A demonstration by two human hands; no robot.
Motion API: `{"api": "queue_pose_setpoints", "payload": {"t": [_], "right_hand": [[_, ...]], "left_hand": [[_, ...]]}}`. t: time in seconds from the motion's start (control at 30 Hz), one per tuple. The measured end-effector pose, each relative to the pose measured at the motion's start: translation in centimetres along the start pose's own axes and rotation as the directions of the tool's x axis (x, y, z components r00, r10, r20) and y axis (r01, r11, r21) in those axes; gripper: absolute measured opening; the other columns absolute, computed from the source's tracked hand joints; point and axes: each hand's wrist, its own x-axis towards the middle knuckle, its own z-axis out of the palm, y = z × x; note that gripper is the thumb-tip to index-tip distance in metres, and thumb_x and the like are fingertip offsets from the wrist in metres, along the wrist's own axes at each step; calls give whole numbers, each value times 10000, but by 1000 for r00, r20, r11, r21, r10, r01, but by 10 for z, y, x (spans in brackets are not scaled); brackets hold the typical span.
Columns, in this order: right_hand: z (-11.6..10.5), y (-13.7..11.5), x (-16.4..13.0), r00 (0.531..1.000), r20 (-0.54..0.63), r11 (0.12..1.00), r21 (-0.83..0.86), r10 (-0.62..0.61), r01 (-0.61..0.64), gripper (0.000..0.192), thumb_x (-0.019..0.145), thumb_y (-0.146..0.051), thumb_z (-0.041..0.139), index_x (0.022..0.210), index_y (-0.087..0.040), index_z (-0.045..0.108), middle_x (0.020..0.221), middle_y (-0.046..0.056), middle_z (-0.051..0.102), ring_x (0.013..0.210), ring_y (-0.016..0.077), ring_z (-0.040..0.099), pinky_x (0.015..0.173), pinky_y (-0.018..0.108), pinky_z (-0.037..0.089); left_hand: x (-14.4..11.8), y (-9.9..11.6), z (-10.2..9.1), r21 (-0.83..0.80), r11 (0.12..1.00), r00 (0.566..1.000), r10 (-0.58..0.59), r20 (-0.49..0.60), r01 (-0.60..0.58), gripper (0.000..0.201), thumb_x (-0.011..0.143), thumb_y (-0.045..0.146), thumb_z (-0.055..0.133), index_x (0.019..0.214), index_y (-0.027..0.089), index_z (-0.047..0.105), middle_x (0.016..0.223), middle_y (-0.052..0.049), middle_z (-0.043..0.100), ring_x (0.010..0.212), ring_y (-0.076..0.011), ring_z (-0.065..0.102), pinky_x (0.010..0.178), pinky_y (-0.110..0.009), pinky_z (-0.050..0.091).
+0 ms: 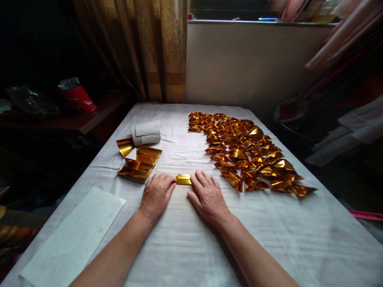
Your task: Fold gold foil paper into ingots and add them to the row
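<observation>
On the near left corner of the white cloth-covered table (299, 247) lies a flat pale sheet of paper (74, 235), its long side running along the left edge. Further back, towards the left edge, sits a loose pile of creased gold foil sheets (140, 163), and just behind it, touching the pile, a short roll of white paper (146, 133). Beyond the table's left edge, on a dark wooden shelf, stands a red plastic packet (77, 97).

Near the middle of the table the left hand (157, 194) rests palm down on the cloth, fingers curled under, their tips against the left end of a small folded gold foil strip (183, 179). The strip lies flat on the cloth between the two hands. The right hand (208, 197) lies palm down with fingers stretched forward, its fingertips (200, 176) meeting the strip's right end. Neither hand closes around the strip; both press at its ends with loose, unclenched fingers.

To the right of the hands, from the middle of the table back towards the far edge, spreads a wide band of many folded gold foil pieces (248, 153) laid close together, the nearest of them just beside the right hand
</observation>
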Motion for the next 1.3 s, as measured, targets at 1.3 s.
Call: {"api": "queue_pose_setpoints", "payload": {"t": [1.3], "right_hand": [[4, 14, 8, 955, -196, 936, 232, -222, 265, 359, 917, -110, 463, 1187, -233, 667, 1096, 59, 725, 1028, 191, 619, 958, 356, 448]], "left_hand": [[17, 1, 3, -34, 999, 1000, 19, 15, -18, 166, 844, 309, 678, 946, 209, 594, 938, -36, 683, 909, -225, 611, 837, -353, 472]]}}
